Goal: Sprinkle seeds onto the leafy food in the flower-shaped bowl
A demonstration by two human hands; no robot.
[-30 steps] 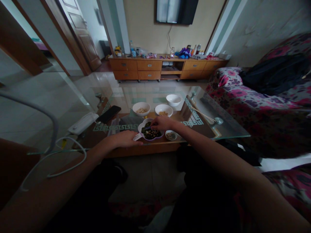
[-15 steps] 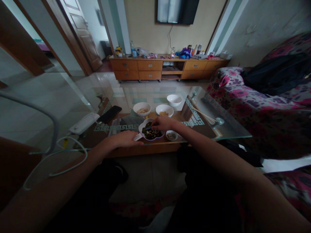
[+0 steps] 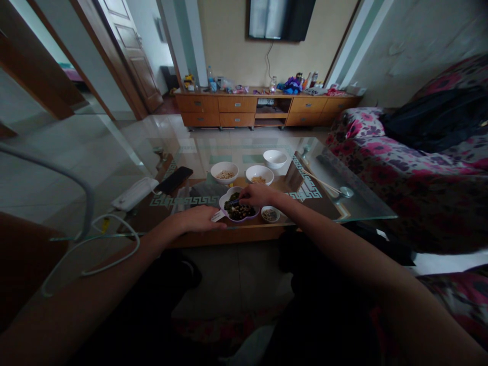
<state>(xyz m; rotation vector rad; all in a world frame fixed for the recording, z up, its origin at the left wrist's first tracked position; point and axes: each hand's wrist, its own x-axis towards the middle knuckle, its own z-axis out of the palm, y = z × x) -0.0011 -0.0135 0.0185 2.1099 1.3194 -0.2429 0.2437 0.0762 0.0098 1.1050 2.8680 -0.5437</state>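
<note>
A flower-shaped white dish with a purplish rim sits near the front edge of the glass table, holding dark and green small pieces. My left hand is at its short handle, thumb and fingers on either side of it. Over the dish, the fingers of my right hand are pinched together among the pieces; what they hold is too small to make out. Beside it on the right is a small bowl of mixed seeds. Behind stand a bowl with pale flakes and a bowl with yellowish pieces.
An empty white bowl stands farther back. Chopsticks lie on the right of the glass table. A black phone and a white power strip with its cable are on the left. A flowered sofa flanks the right side.
The view has shifted slightly. Both hands stay at the dish, and the right fingers remain pinched over the pieces.
</note>
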